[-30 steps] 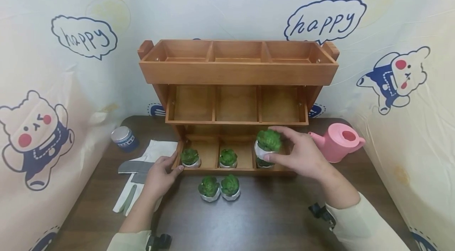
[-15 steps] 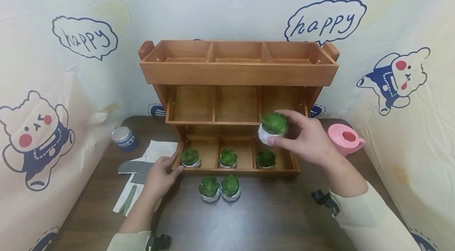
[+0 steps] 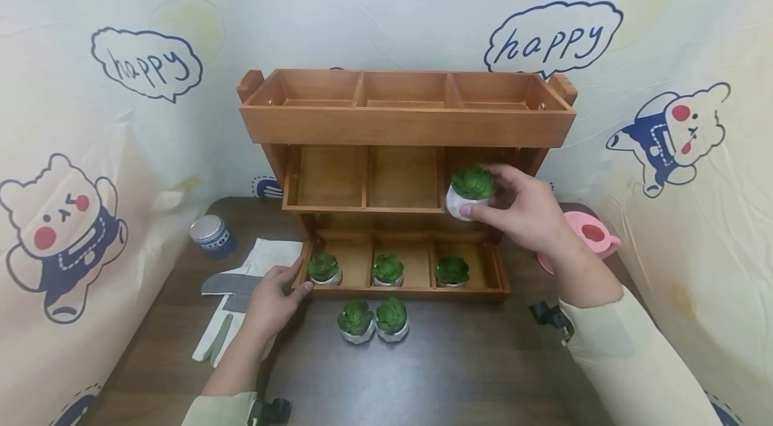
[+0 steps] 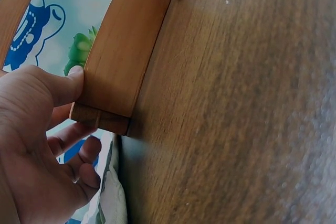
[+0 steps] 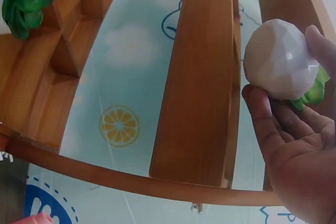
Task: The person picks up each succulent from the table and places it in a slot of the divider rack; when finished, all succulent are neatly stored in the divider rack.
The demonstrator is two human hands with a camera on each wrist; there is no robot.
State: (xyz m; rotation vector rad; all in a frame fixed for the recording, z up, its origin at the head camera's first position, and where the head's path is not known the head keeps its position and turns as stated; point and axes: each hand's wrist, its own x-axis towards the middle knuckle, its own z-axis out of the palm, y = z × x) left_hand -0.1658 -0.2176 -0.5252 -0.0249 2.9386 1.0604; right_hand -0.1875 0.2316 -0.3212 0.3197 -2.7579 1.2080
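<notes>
My right hand (image 3: 534, 211) pinches a small potted succulent (image 3: 473, 183) by its white pot, thumb at the front. It is upright before the right compartment of the middle tier. The right wrist view shows the faceted pot (image 5: 281, 59) between thumb and fingers. My left hand (image 3: 274, 298) grips the lower left corner of the three-tier wooden shelf (image 3: 407, 127), its thumb on the board's edge. The bottom tier holds a succulent in its left (image 3: 323, 268), middle (image 3: 388, 269) and right (image 3: 451, 270) compartments.
Two more potted succulents, one left (image 3: 355, 322) and one right (image 3: 392, 320), stand side by side before the shelf. Gloves (image 3: 272, 253) and a blue jar (image 3: 213, 236) lie at the left. Behind my right forearm is a pink watering can (image 3: 592, 231), partly hidden.
My right hand has raised the potted succulent from in front of the bottom right compartment to the middle tier, uncovering the plant below. My left hand has stayed on the shelf corner.
</notes>
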